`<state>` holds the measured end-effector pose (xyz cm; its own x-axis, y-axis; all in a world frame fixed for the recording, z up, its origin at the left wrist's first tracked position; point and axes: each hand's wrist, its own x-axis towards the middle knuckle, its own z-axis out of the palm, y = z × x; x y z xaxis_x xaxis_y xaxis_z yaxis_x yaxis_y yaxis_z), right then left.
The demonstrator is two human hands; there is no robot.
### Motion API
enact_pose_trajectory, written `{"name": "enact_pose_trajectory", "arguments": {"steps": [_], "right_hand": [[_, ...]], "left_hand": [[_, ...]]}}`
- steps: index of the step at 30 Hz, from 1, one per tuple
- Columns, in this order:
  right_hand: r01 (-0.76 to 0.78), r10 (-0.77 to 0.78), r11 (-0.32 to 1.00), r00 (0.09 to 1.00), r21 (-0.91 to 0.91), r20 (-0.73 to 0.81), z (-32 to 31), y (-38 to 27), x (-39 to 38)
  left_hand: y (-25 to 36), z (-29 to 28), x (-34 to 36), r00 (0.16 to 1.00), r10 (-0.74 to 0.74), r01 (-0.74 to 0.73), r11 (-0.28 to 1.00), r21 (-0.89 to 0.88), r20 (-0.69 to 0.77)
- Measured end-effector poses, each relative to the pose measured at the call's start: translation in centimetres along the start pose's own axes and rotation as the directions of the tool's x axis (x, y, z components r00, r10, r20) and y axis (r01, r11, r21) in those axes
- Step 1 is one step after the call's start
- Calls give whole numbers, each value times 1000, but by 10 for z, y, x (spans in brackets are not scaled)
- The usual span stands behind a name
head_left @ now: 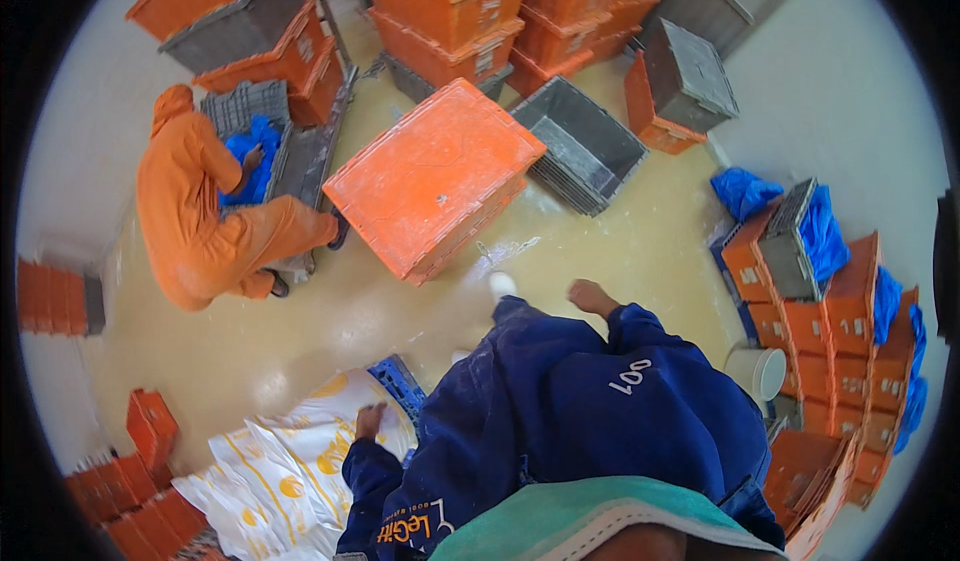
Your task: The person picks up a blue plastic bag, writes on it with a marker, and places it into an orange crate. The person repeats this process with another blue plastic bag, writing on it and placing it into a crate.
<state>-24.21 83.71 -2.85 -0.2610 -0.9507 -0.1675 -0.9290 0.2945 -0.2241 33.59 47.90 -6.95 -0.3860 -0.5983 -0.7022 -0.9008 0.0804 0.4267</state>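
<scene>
My left hand (370, 421) hangs low at my side with nothing visible in it, fingers loose and apart. Beneath and beside it lie white sacks (290, 471) with yellow print; whether it touches them I cannot tell. Held out ahead of my body, my right hand (592, 298) is also bare, loosely open above the floor. The nearest large thing ahead is an orange lidded crate (435, 176). Behind it to the right stands a grey crate (583, 141) without a lid, its inside dusted white. My white shoe (502, 285) shows below.
At the left a person in orange (190, 211) bends over a grey crate, handling blue plastic (247, 161). Orange crates (450, 11) are stacked along the back. More crates (850, 361) with blue plastic line the right wall, near a white bucket (757, 373). A blue pallet (398, 386) shows beside the sacks.
</scene>
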Motion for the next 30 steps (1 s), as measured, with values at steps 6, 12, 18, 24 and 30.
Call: {"name": "enact_pose_trajectory", "arguments": {"steps": [6, 12, 18, 24, 30], "right_hand": [[-631, 517, 776, 647, 12, 561, 54, 54, -156], [-672, 583, 550, 734, 496, 349, 22, 100, -182], [-686, 773, 297, 581, 664, 254, -26, 223, -207], [-675, 857, -91, 322, 732, 403, -41, 337, -224], [-815, 854, 226, 429, 534, 294, -28, 398, -204]], "left_hand": [[267, 17, 45, 955, 291, -295, 947, 129, 56], [374, 110, 78, 880, 475, -463, 866, 191, -19], [419, 199, 77, 958, 271, -286, 933, 217, 98], [513, 225, 83, 966, 225, -248, 946, 208, 129], [611, 261, 161, 932, 215, -259, 958, 120, 292]]}}
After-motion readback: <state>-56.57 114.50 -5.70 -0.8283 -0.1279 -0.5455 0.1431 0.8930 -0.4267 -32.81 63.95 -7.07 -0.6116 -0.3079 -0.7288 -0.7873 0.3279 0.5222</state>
